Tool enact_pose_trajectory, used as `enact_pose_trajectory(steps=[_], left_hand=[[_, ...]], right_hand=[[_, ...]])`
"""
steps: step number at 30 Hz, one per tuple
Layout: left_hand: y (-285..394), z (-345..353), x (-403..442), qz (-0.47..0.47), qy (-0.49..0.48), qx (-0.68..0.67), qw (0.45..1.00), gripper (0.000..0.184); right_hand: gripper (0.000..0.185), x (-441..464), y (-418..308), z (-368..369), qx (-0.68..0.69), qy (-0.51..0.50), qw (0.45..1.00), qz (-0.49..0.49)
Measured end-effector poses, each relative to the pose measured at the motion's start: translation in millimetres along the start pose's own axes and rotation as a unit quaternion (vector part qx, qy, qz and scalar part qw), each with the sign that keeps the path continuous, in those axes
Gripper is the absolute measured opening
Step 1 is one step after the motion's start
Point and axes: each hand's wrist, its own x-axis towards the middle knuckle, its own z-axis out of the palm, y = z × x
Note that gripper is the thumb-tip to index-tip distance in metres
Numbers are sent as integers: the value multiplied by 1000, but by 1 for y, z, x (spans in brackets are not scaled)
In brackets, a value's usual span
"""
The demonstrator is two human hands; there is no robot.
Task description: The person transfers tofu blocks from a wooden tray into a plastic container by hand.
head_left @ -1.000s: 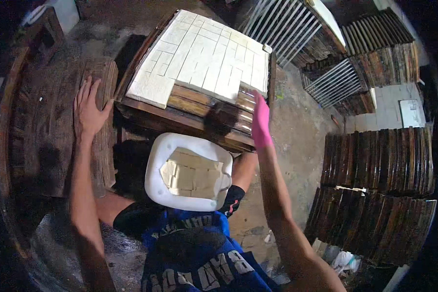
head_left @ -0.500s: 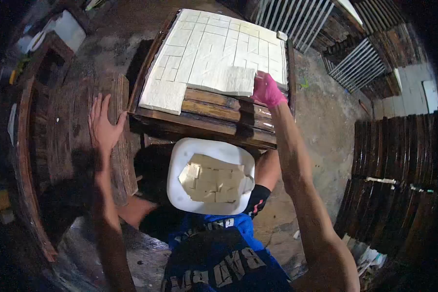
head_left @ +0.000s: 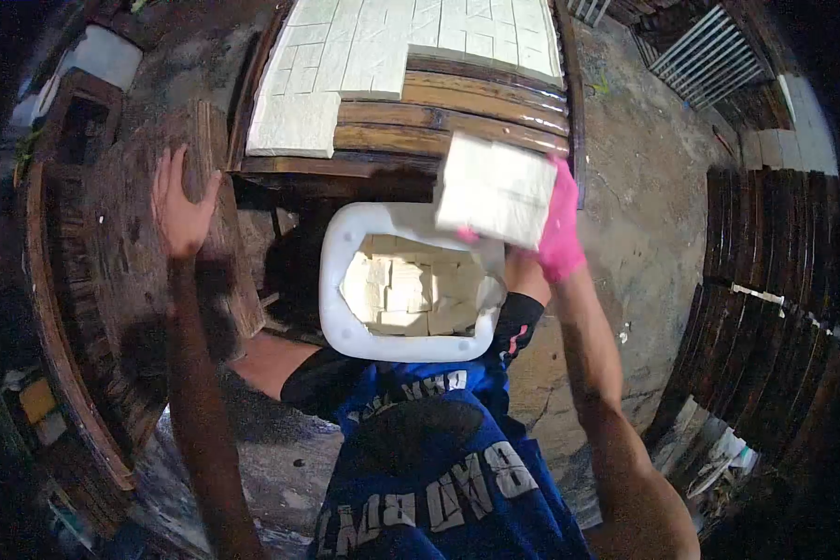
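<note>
Some white blocks (head_left: 497,187) in pink-gloved right fingers (head_left: 562,190)

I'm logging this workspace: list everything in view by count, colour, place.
Slats: several, brown, ahead
Laid pieces: many, white, on slats
Held pieces: count unclear, white, in right hand
Tub: one, white, centre
Tub pieces: several, cream, inside
Planks: count unclear, brown, left
Dark stacks: two, brown, right edge
Barred racks: two, grey, upper right
Shirt: one, blue, lower centre
Left hand: one, bare, at planks
Right hand: one, pink-gloved, near tub
</note>
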Motion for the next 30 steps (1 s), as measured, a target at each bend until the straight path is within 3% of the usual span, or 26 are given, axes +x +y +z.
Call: enact_pose_trajectory(steps=[1,3,4,5,6,9,11,15,20,23,26,27,28,29,30], left_hand=[[0,0,0,3,1,-3,1000,68],[-2,1,-1,6,5,-6,1000,68],[-3,2,-1,13,11,-14,1000,68],[-4,2,-1,21,16,-23,999,68],[-1,-1,-1,22,21,-22,999,68],[5,-7,-1,-2,0,-1,1000,68],[1,0,-3,4,11,-15,1000,68],[-8,6,2,21,19,-27,999,68],[2,-3,-4,5,9,-8,1000,68],[0,-2,-2,5,5,-9,1000,67],[-1,-2,-3,10,12,-28,999,66],[-1,-5,-4,6,16,-26,1000,66],[2,-7,-6,-1,11,-17,1000,66],[8,-7,-4,-4,10,-12,1000,65],[8,-5,-5,-2,26,-21,999,65]], right_hand=[[68,-14,4,-13,35,6,997,75],[65,-30,12,-13,58,-145,967,201],[62,-38,18,-7,-37,-67,972,224],[57,-39,27,-8,-272,-231,934,-33],[55,-38,35,-4,-377,-248,881,-143],[50,-20,81,20,-614,-204,749,-138],[48,3,130,27,-704,-211,667,-127],[43,48,213,41,-776,-228,581,-92],[39,56,259,42,-789,-213,570,-81],[37,44,256,52,-779,-137,600,-117],[33,41,221,50,-792,-153,565,-175],[31,46,218,40,-762,-165,606,-157],[31,48,230,29,-764,-164,603,-161],[30,49,246,11,-678,-212,680,-182],[30,44,241,14,-668,-226,690,-162]])
